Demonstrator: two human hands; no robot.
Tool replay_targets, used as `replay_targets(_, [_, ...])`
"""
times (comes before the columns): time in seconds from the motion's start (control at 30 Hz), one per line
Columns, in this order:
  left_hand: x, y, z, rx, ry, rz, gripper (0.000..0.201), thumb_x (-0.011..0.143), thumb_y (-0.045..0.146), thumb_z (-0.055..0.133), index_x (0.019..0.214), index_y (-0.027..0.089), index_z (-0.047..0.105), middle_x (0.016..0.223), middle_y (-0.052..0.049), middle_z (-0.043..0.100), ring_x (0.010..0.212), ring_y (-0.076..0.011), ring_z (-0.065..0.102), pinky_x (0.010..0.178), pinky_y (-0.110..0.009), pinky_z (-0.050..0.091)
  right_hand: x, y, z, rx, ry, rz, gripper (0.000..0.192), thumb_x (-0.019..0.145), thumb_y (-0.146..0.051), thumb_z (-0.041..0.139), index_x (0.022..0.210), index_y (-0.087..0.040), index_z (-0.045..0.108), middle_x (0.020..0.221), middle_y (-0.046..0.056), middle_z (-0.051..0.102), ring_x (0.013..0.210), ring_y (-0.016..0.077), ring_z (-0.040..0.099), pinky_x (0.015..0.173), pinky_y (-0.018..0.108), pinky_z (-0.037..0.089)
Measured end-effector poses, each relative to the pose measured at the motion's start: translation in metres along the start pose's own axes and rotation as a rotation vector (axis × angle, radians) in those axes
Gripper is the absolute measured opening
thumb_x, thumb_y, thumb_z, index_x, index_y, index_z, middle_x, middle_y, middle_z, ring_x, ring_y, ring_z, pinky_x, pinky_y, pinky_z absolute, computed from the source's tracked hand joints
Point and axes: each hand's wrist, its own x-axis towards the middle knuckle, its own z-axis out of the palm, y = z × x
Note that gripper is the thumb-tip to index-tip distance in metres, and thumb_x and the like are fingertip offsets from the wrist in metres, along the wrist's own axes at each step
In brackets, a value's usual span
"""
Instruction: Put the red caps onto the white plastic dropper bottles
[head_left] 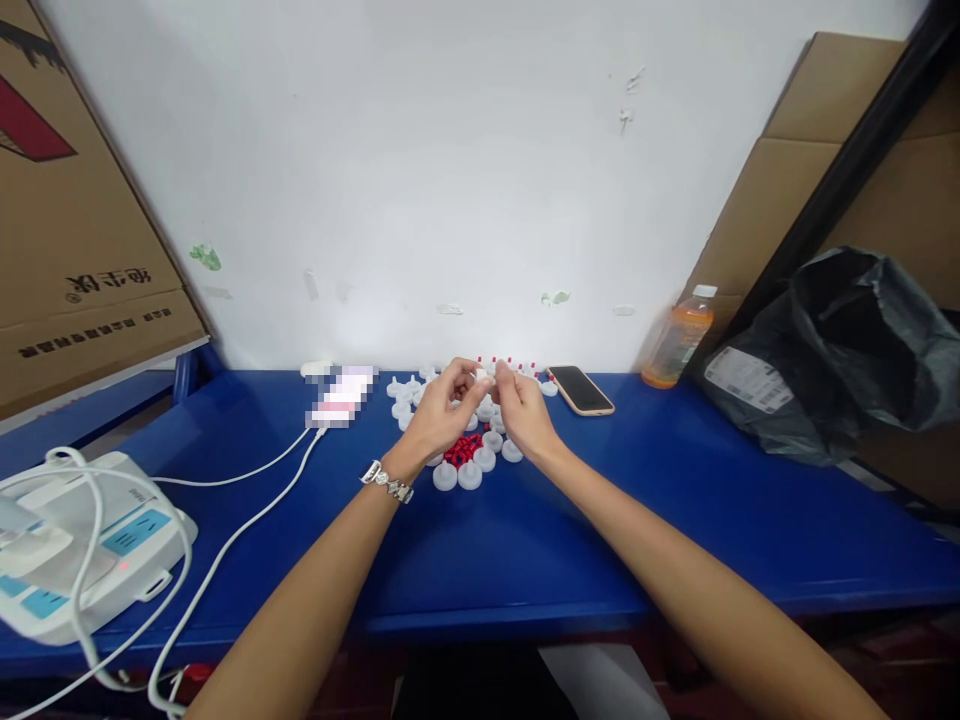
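Observation:
My left hand [444, 408] pinches a white nozzle cap [482, 375] between thumb and fingers. Close against it, my right hand [525, 408] has its thumb and fingers pressed together; whatever is between them is hidden. Below and between the hands lies a small pile of red tips [463, 450]. White nozzle caps [469, 475] stand around that pile, and several more white caps [400, 392] spread to the left. Behind my hands, a row of white caps with red tips [550, 385] on top runs to the right, partly covered by the fingers.
A phone [581, 390] lies right of the caps, with an orange drink bottle [679, 338] and black plastic bag [832, 350] beyond. A second, pixelated device [341, 398] lies left with white cables. A power strip [97, 550] sits front left on the blue table [517, 560].

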Motion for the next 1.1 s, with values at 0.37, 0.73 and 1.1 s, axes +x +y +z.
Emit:
replay_targets(0.37, [0.002,-0.021,-0.046,-0.043,0.135,-0.212,0.04,0.089,0.057,0.055,0.077,0.018,0.057,0.064,0.002,0.052,0.062,-0.0119,0.049,0.06,-0.025,0.04,-0.001,0.003,-0.013,-0.441,-0.248,-0.159,0.045,0.098,-0.046,0.04,0.061,-0.02,0.039,0.06,-0.001,0.045,0.062,0.0138,0.043,0.063,0.028,0.031])
replay_targets(0.73, [0.0,-0.019,-0.02,0.215,-0.048,-0.106,0.035,0.084,0.05,0.066,0.103,0.021,0.064,0.097,-0.004,0.071,0.089,-0.0189,0.065,0.075,-0.03,0.048,0.015,0.015,-0.02,0.129,-0.214,0.161,0.035,0.083,-0.053,0.063,0.088,-0.019,0.06,0.066,-0.002,0.062,0.052,0.0106,0.045,0.054,0.025,0.035])
replay_targets(1.1, [0.034,-0.037,-0.01,0.563,0.15,-0.117,0.029,0.09,0.047,0.055,0.088,0.021,0.066,0.088,-0.006,0.072,0.083,-0.0234,0.065,0.073,-0.035,0.046,0.091,0.059,-0.04,-0.611,-0.109,0.091,0.011,0.08,-0.019,0.059,0.084,-0.015,0.069,0.077,0.005,0.072,0.071,0.0147,0.064,0.066,0.024,0.045])
